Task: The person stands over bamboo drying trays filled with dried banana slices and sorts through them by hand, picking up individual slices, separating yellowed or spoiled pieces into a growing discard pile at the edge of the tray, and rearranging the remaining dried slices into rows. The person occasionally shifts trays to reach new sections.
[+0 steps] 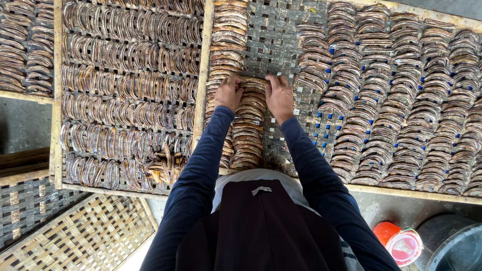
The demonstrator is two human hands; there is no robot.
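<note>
Here both hands, left hand [228, 93] and right hand [279, 96], pinch one curved dried strip [252, 80] on the woven tray [275, 40]; it looks light, brittle, best held by its ends.

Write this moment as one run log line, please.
left hand: on curved strip | right hand: same strip | woven tray: part filled

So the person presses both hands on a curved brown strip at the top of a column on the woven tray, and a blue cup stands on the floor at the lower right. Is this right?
Not quite: the cup on the floor is red-orange, not blue, as the head view shows. The rest holds: the left hand and right hand both press on a curved brown strip at the top of a column on the woven tray.
</note>
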